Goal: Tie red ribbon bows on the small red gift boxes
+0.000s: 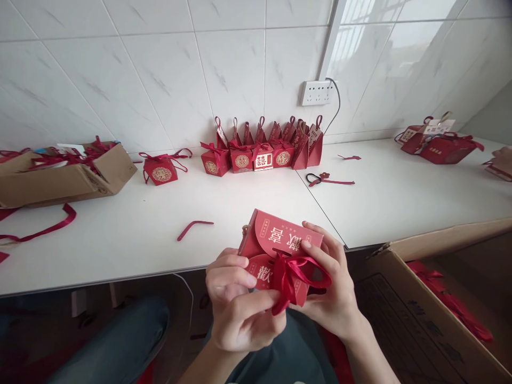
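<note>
A red gift box (296, 232) with light lettering is held up in front of my body, near the table's front edge. My left hand (244, 304) grips its left side, with thumb and fingers pressed at the front beside the ribbon. Around the right side of the box my right hand (334, 282) is wrapped, fingers on the top and back edge. A shiny red ribbon (290, 274) is tied in a bow on the box's front, its loop hanging toward my right hand.
Red boxes (242, 159) stand in rows by the wall, one box (160, 169) apart on their left. Open cartons (60, 184) (448, 314) lie left and right. Ribbon scraps (194, 224) dot the white table (160, 234). Another person's hand (503, 161) shows far right, a knee (120, 341) lower left.
</note>
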Available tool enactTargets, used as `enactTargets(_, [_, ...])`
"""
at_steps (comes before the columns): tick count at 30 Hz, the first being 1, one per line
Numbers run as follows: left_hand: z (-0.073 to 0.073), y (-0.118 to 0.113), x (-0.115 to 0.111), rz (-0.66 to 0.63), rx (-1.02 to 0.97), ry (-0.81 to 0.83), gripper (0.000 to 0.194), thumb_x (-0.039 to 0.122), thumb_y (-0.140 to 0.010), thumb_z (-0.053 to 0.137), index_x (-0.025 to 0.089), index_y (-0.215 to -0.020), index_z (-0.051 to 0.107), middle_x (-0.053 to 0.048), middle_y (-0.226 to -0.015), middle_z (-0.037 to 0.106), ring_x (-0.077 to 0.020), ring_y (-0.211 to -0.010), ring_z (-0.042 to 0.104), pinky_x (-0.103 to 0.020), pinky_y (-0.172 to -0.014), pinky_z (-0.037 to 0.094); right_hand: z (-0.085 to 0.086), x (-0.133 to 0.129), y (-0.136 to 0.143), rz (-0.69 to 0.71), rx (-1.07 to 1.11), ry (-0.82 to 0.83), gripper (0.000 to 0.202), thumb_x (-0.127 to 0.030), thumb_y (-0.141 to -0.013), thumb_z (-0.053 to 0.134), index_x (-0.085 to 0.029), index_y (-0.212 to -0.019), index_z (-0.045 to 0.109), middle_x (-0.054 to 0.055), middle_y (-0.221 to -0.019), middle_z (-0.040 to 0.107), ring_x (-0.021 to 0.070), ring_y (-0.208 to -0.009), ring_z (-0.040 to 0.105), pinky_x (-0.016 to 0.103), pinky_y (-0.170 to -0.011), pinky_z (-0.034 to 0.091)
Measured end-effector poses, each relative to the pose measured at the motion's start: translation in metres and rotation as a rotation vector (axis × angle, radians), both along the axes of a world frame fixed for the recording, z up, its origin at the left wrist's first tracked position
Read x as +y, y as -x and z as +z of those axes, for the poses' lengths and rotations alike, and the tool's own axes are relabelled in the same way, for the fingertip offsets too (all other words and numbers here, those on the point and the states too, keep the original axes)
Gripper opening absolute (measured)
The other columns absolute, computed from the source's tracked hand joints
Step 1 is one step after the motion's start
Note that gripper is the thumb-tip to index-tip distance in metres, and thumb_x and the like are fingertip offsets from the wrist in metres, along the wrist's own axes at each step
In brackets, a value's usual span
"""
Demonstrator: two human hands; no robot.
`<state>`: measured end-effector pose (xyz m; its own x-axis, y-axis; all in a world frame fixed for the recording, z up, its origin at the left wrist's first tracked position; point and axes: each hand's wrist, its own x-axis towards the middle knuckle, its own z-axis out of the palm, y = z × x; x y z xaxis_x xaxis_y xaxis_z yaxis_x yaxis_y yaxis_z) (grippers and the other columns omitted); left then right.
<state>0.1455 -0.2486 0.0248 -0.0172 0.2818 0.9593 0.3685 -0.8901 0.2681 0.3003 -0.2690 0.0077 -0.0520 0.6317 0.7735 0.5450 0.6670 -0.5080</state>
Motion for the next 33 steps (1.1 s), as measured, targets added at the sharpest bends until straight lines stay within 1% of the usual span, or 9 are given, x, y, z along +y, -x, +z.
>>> enactTargets(6, [0.001,0.004,0.002,0.021,-0.011,-0.008,0.009,0.014,-0.079,0.058,0.017,-0.071,0.055,-0.003,-0.079,0.043,-0.0195,-0.085,0.050,-0.040,-0.073,0.049,0.003,0.003,0.002,0.000,-0.045,-0.012,0.071,-0.027,-0.074,0.074,-0.026,-0.135,0.038,0.016,-0.134,0.036,0.0348,-0.129,0.039,0.049,-0.090,0.053])
enactTargets(12, [0.003,0.015,-0.001,0.061,-0.041,-0.015,0.010,0.016,-0.079,0.058,0.017,-0.070,0.054,-0.002,-0.079,0.042,-0.0184,-0.083,0.050,-0.039,-0.072,0.049,0.007,0.003,0.015,0.027,-0.055,-0.031,0.070,-0.025,-0.074,0.073,-0.025,-0.134,0.039,0.015,-0.131,0.038,0.0328,-0.128,0.039,0.048,-0.091,0.053])
enactTargets(19, [0.003,0.036,-0.008,0.111,-0.079,0.001,0.010,0.018,-0.080,0.057,0.017,-0.070,0.053,-0.001,-0.076,0.043,-0.0176,-0.079,0.051,-0.039,-0.072,0.049,0.010,0.006,0.035,0.082,-0.097,-0.020,0.071,-0.027,-0.074,0.074,-0.028,-0.135,0.038,0.015,-0.133,0.037,0.0361,-0.129,0.038,0.055,-0.092,0.051])
enactTargets(25, [0.003,0.051,-0.010,0.165,-0.128,0.010,0.011,0.020,-0.082,0.056,0.018,-0.071,0.053,0.000,-0.071,0.045,-0.0169,-0.075,0.052,-0.039,-0.069,0.048,0.013,0.009,0.050,0.147,-0.117,0.000,0.072,-0.026,-0.074,0.073,-0.029,-0.137,0.037,0.014,-0.136,0.035,0.0363,-0.131,0.036,0.057,-0.093,0.049])
enactTargets(29, [0.003,0.059,-0.012,0.138,-0.118,0.025,0.011,0.018,-0.083,0.056,0.016,-0.073,0.050,0.001,-0.065,0.049,-0.0134,-0.065,0.051,-0.039,-0.070,0.046,0.013,0.011,0.057,0.175,-0.128,-0.005,0.073,-0.025,-0.075,0.073,-0.029,-0.137,0.036,0.014,-0.137,0.035,0.0364,-0.132,0.034,0.058,-0.095,0.047])
enactTargets(33, [0.005,0.065,-0.015,0.124,-0.085,0.053,0.012,0.017,-0.084,0.054,0.016,-0.074,0.048,0.005,-0.057,0.049,-0.0098,-0.055,0.046,-0.038,-0.069,0.044,0.011,0.012,0.060,0.213,-0.105,-0.020,0.072,-0.023,-0.075,0.073,-0.029,-0.137,0.037,0.013,-0.137,0.034,0.0354,-0.132,0.034,0.057,-0.097,0.046])
